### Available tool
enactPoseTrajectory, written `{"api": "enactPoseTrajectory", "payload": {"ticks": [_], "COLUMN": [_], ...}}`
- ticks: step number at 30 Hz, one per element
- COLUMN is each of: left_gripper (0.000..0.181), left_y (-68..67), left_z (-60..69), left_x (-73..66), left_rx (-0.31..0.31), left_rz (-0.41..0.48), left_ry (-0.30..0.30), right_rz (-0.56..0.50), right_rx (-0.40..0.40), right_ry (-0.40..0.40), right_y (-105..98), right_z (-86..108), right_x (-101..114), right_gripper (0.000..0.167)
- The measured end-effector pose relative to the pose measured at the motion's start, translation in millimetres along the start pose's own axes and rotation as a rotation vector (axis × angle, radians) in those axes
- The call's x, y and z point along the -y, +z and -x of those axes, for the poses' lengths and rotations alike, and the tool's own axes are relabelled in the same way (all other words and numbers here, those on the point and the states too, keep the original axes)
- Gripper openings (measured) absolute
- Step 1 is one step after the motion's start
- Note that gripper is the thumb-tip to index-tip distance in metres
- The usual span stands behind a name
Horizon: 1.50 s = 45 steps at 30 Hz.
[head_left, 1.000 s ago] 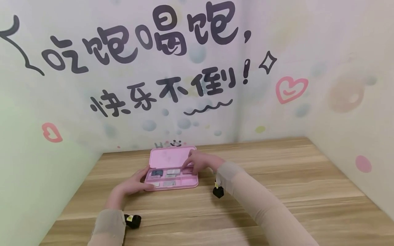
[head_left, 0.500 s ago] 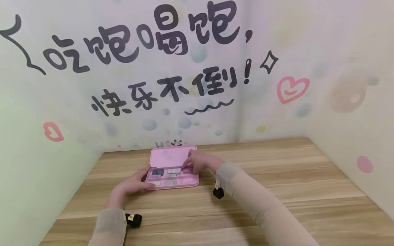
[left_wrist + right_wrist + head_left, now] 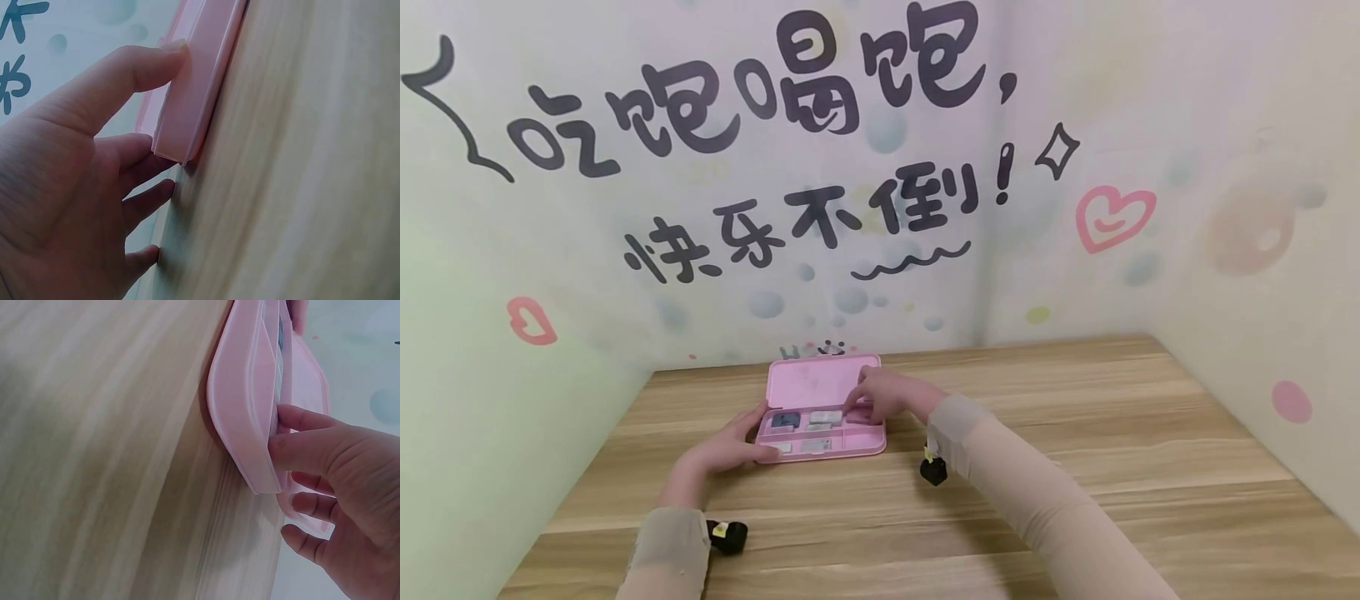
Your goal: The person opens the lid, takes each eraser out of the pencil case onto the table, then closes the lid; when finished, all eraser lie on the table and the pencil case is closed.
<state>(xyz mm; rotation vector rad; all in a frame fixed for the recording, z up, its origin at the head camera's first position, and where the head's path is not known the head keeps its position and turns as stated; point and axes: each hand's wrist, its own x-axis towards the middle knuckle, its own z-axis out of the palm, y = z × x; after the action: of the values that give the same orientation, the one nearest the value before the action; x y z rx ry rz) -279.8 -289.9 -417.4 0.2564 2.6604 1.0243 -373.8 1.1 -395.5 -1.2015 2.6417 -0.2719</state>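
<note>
A pink pencil case with several compartments lies near the back of the table, its lid raised. Small dark and whitish pieces sit in the compartments. My left hand holds the case's left end, thumb on the front corner and fingers round the side; in the left wrist view the thumb presses the pink wall. My right hand reaches into the back right compartment with thumb and index finger. In the right wrist view those fingertips dip behind the rim, and what they touch is mostly hidden.
The wood-grain table stretches in front and to the right. A printed wall with black lettering stands right behind the case, and side walls close off left and right. A black wrist camera is strapped at the left sleeve.
Both hands stay at the case, with the right fingertips in the same compartment. The whole view shifts very slightly.
</note>
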Motion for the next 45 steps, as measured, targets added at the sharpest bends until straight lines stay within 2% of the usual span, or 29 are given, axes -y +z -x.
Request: {"api": "enactPoseTrajectory", "payload": {"ticks": [9,12,17,21,27,32,39,45], "left_gripper": [0.108,0.107,0.107,0.107,0.107,0.105,0.105,0.104], "left_y": [-1.0,-0.9,0.0,0.8,1.0,0.5,-0.4,-2.1], "left_z": [1.6,1.5,2.8,4.4,3.8,1.9,1.0,3.2], "left_x": [-5.0,-3.8,-2.6,-4.0,-3.8,-0.9,1.6,0.6], "left_rx": [-0.003,-0.008,-0.016,-0.020,-0.020,-0.016,-0.014,-0.003], "left_rz": [-0.005,-0.010,-0.021,-0.019,-0.023,-0.019,-0.013,-0.021], "left_ry": [0.005,0.013,0.025,0.021,0.016,0.014,0.013,0.015], "right_rz": [-0.016,-0.058,-0.135,-0.246,-0.404,-0.475,-0.507,-0.494], "right_rx": [0.009,-0.004,-0.034,-0.046,-0.060,-0.082,-0.132,-0.176], "right_ry": [0.004,0.016,-0.006,-0.034,-0.052,-0.031,-0.052,0.000], "right_y": [-10,-14,-19,-20,-19,-16,-16,-14], "right_z": [7.3,9.2,14.0,22.4,41.7,59.5,88.3,111.0], "right_x": [3,3,-2,-10,-23,-33,-50,-64], "right_gripper": [0.043,0.041,0.042,0.042,0.043,0.043,0.039,0.037]}}
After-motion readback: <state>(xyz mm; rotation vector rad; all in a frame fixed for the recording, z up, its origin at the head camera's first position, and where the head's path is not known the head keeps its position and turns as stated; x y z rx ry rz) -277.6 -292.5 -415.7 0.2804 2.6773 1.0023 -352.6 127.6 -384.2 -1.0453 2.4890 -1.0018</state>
